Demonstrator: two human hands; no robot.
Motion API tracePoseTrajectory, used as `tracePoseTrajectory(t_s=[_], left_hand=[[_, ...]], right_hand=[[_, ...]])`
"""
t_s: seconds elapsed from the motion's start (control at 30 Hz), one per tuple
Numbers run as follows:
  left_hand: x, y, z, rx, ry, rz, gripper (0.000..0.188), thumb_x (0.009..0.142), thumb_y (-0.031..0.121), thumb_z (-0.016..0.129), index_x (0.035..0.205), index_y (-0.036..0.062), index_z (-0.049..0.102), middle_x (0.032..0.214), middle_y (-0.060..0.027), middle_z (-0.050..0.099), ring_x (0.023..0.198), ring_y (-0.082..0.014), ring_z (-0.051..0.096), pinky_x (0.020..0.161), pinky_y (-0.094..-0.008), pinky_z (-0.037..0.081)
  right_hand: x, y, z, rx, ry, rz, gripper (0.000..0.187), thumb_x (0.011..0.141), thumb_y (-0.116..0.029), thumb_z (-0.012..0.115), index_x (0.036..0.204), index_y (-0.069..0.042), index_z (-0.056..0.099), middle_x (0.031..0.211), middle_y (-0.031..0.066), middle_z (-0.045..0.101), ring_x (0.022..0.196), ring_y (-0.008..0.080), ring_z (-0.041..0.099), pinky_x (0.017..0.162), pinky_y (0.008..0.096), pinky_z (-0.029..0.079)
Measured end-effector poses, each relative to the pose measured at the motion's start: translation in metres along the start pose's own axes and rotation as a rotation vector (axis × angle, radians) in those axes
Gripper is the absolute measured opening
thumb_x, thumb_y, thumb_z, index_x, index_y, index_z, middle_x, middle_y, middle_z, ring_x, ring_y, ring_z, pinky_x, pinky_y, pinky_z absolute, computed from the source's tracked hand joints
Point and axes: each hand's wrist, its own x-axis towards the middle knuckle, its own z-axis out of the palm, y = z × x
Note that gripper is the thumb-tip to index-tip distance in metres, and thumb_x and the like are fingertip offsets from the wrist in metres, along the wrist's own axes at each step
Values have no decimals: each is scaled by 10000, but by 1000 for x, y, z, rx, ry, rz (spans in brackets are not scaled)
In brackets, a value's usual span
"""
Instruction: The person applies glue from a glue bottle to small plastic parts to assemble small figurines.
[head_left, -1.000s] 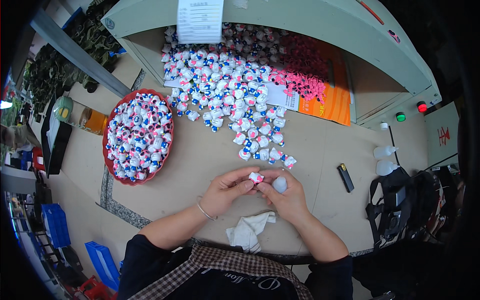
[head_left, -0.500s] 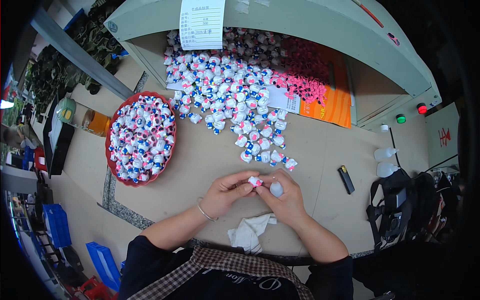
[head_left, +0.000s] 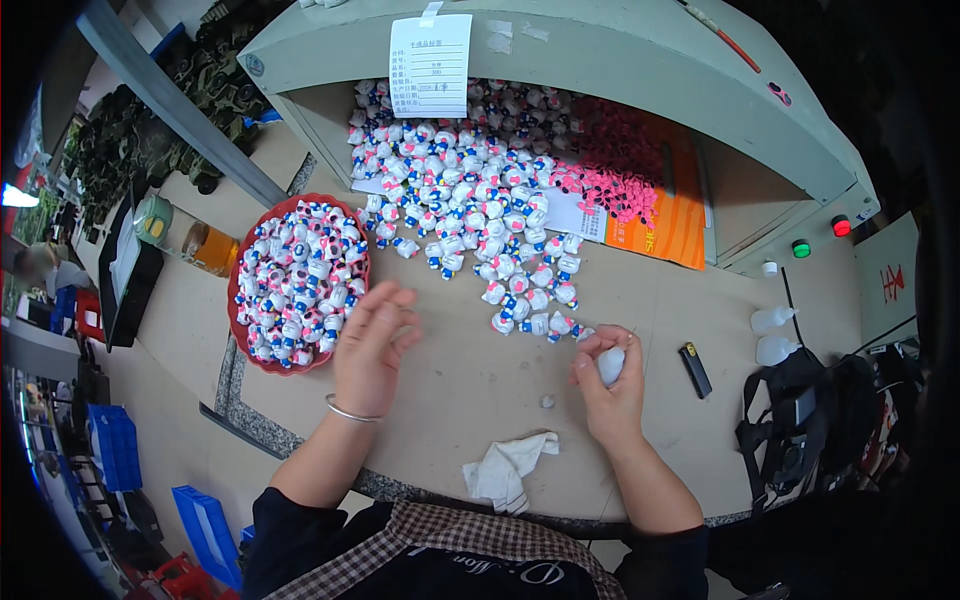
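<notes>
My left hand point(head_left: 372, 345) hovers with fingers spread next to the right rim of a red round tray point(head_left: 240, 262) filled with several small white, pink and blue figurines point(head_left: 295, 285). It holds nothing. My right hand point(head_left: 607, 385) is curled around a small white bottle-like object point(head_left: 611, 365) near the table's middle right. A big loose pile of the same figurines point(head_left: 480, 215) lies ahead of both hands, reaching under a grey-green hood. A heap of small pink pieces point(head_left: 612, 180) sits at the pile's right.
A crumpled white cloth point(head_left: 507, 468) lies at the near table edge. A black lighter point(head_left: 695, 369) and two white squeeze bottles point(head_left: 772, 335) sit right. An orange sheet point(head_left: 675, 225) lies under the hood; a paper label point(head_left: 430, 65) hangs on it. Blue bins point(head_left: 205, 520) stand lower left.
The hands were together at the table's middle holding a figurine. My left hand has moved left to the red tray and is now empty; my right hand stays and keeps the white object.
</notes>
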Motion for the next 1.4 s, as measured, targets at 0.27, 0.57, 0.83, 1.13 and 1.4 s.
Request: tracePoseTrajectory(t_s=[0.27, 0.57, 0.83, 1.13, 1.4], left_hand=[[24, -45, 54, 1368, -545, 675, 367, 718, 186, 640, 1044, 82, 506, 1017, -107, 467, 911, -243, 502, 717, -339, 453], [38, -63, 63, 1688, -673, 770, 308, 704, 281, 624, 897, 69, 513, 898, -106, 450, 769, -252, 533, 576, -332, 488], [21, -52, 58, 1833, -651, 504, 305, 717, 254, 620, 937, 70, 517, 943, -127, 444, 652, -248, 570, 494, -314, 497], [-3, -43, 15, 624, -371, -329, 297, 854, 305, 504, 1024, 63, 482, 885, -52, 520, 659, -173, 571, 531, -316, 489], [-16, -48, 35, -304, -375, -964, 404, 889, 392, 402, 1124, 70, 470, 951, -57, 558, 883, -217, 590, 672, -261, 499]], right_hand=[[1, -7, -4, 79, 36, 3, 330, 850, -46, 462, 1160, -18, 353, 996, 73, 479, 819, 125, 519, 653, 259, 480], [7, -1, -10, 83, 47, 24, 330, 859, -59, 463, 1164, 2, 350, 989, 75, 486, 808, 116, 527, 638, 243, 483], [6, 0, -10, 68, 50, 23, 328, 868, -83, 468, 1166, 6, 363, 962, 62, 506, 811, 112, 533, 644, 236, 480], [0, -3, -5, 66, -12, 94, 363, 861, -106, 491, 1173, 6, 343, 936, 66, 524, 766, 111, 543, 610, 227, 481], [0, -22, 17, 66, -261, 76, 486, 798, -9, 548, 1229, -34, 326, 981, 95, 551, 668, 102, 544, 544, 211, 455]])
